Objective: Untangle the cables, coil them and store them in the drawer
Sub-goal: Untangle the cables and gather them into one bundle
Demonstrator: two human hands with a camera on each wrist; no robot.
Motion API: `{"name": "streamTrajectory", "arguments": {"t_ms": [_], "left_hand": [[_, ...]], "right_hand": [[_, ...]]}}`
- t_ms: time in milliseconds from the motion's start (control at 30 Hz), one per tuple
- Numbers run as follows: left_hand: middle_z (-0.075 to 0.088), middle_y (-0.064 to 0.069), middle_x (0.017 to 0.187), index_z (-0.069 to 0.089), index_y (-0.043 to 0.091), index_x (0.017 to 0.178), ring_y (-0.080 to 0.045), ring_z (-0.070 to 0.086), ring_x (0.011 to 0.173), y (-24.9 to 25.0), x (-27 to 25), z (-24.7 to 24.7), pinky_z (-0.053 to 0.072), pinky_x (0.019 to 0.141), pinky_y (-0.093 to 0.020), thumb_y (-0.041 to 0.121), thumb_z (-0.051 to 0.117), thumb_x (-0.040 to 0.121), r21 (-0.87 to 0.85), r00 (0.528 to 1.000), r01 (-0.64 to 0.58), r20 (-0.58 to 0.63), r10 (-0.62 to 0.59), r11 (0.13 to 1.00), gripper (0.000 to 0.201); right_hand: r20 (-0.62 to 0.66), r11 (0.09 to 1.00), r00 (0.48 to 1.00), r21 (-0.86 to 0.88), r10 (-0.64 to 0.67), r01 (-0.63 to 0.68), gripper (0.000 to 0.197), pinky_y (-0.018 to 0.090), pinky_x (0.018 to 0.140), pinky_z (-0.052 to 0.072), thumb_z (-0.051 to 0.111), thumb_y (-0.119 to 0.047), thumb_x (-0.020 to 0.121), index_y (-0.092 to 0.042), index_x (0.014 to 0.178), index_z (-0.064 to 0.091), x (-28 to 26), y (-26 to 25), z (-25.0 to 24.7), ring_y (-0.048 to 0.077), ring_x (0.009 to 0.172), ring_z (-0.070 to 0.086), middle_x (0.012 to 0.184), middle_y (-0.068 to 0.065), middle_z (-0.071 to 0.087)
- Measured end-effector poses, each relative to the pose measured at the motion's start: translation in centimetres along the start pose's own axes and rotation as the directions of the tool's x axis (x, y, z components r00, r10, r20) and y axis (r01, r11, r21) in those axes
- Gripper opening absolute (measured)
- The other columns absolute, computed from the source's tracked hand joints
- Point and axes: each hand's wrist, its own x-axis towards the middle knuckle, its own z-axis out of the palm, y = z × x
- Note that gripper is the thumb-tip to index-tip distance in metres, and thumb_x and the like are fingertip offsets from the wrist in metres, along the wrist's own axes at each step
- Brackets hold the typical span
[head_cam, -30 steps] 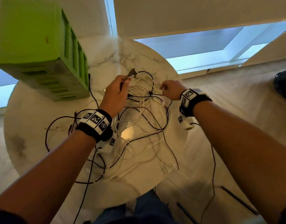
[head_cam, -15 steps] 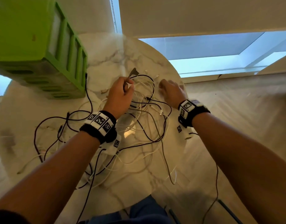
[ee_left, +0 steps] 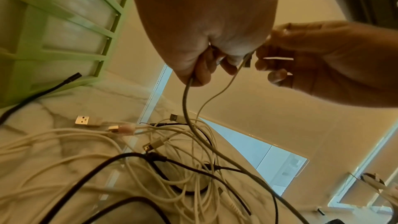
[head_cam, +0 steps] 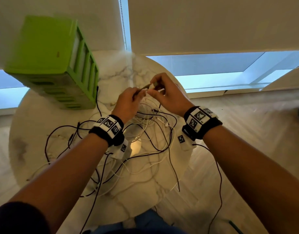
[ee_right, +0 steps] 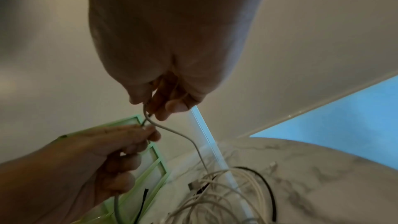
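Note:
A tangle of black and white cables (head_cam: 150, 132) (ee_left: 172, 168) (ee_right: 226, 185) lies on the round marble table (head_cam: 145, 191). Both hands are raised above the pile, fingertips almost touching. My left hand (head_cam: 138, 92) (ee_left: 206, 67) grips a grey cable (ee_left: 185, 105) that runs down into the pile. My right hand (head_cam: 153, 89) (ee_right: 155, 106) pinches the end of a thin white cable (ee_left: 217, 91) (ee_right: 178, 132), which curves down to the same heap. The green drawer unit (head_cam: 49, 61) (ee_left: 64, 23) stands at the table's far left with its drawers shut.
Several loose USB plugs (ee_left: 86, 120) lie on the marble near the drawer unit. Black cable loops (head_cam: 60, 132) spread to the left and one hangs over the table's right edge (head_cam: 218, 174). A window and blinds stand behind the table.
Both hands have lifted off the pile and come together. The right hand, resting on the cables before, now pinches the white cable's end beside the left hand's grip.

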Motion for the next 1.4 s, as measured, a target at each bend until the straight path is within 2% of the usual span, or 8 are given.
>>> {"name": "streamTrajectory", "arguments": {"t_ms": [167,400,567,667,800,1067,1233,1400], "left_hand": [[0.053,0.003,0.083,0.059,0.022,0.121,-0.006,0.049,0.070,-0.6,-1.2,-0.9,0.043,0.065,-0.014,0.016,0.073,0.092,-0.119,0.990,0.104,0.102,-0.092,0.987,0.032],[0.071,-0.009,0.099,0.069,0.017,0.103,-0.021,0.066,0.093,-0.8,-1.1,-1.1,0.054,0.086,-0.041,0.038,0.058,0.103,-0.179,0.993,0.118,0.006,-0.119,0.977,0.024],[0.061,0.025,0.065,0.070,0.016,0.105,0.006,0.053,0.060,-0.4,-1.3,-2.5,0.041,0.065,-0.023,0.035,0.050,0.108,-0.328,0.991,0.135,0.030,-0.132,0.935,0.028],[0.056,0.019,0.063,0.065,0.023,0.097,0.000,0.046,0.059,-0.7,-1.1,-3.4,0.040,0.062,-0.023,0.031,0.047,0.109,-0.391,0.986,0.136,-0.039,-0.164,0.910,0.023],[0.041,0.014,0.062,0.054,0.024,0.089,-0.006,0.038,0.056,-1.6,-0.2,-4.7,0.036,0.062,-0.035,0.030,0.045,0.107,-0.485,0.932,0.249,-0.117,-0.344,0.838,0.020],[0.042,0.003,0.060,0.044,0.018,0.078,-0.020,0.057,0.069,0.1,0.0,-5.0,0.051,0.084,-0.044,0.031,0.038,0.109,-0.545,0.945,0.306,0.075,-0.318,0.781,0.034],[0.023,0.005,0.061,0.046,0.019,0.085,-0.012,0.023,0.051,0.6,-0.4,-5.7,0.038,0.054,-0.032,0.039,0.032,0.112,-0.711,0.960,0.224,0.042,-0.277,0.667,0.036],[0.028,0.009,0.063,0.051,0.024,0.090,-0.010,0.023,0.052,0.9,-0.4,-8.0,0.025,0.047,-0.024,0.045,0.036,0.110,-0.671,0.947,0.166,-0.095,-0.306,0.722,0.033]], "right_hand": [[-0.062,0.995,0.997,0.098,0.040,-0.034,0.023,0.033,0.075,0.053,0.072,-0.021,0.092,-0.014,0.106,0.056,-0.8,0.0,3.2,0.008,0.076,0.059,0.087,-0.002,0.063],[-0.154,0.989,0.987,0.145,0.036,-0.013,0.027,0.026,0.073,0.052,0.065,-0.022,0.095,-0.012,0.117,0.052,-0.4,-0.2,3.4,0.009,0.091,0.064,0.099,-0.005,0.067],[0.161,0.990,0.987,-0.139,0.012,0.011,0.034,0.019,0.092,0.043,0.045,-0.026,0.107,-0.016,0.138,0.055,0.2,2.8,4.8,0.002,0.110,0.053,0.132,-0.004,0.059],[0.200,0.955,0.970,-0.235,-0.138,0.184,0.029,0.037,0.097,0.046,0.045,-0.034,0.106,-0.021,0.119,0.067,0.7,3.5,6.8,0.011,0.106,0.059,0.114,-0.003,0.068],[0.191,0.913,0.981,-0.391,-0.042,0.115,0.029,0.053,0.096,0.042,0.036,-0.048,0.103,-0.035,0.098,0.062,1.5,3.0,7.7,0.009,0.092,0.057,0.085,-0.017,0.064],[0.474,0.952,0.880,-0.261,-0.017,0.159,0.031,0.034,0.084,0.051,0.042,-0.040,0.107,-0.022,0.101,0.067,1.1,3.1,7.8,0.010,0.084,0.065,0.093,-0.008,0.072],[0.484,0.942,0.875,-0.288,-0.011,0.171,0.031,0.035,0.075,0.046,0.043,-0.035,0.107,-0.016,0.098,0.066,1.1,5.8,6.7,0.017,0.079,0.058,0.087,0.000,0.067],[0.430,0.908,0.900,-0.403,0.076,0.116,0.036,0.036,0.072,0.043,0.040,-0.044,0.106,-0.019,0.088,0.059,1.2,8.2,5.6,0.018,0.075,0.053,0.081,-0.004,0.058]]}}
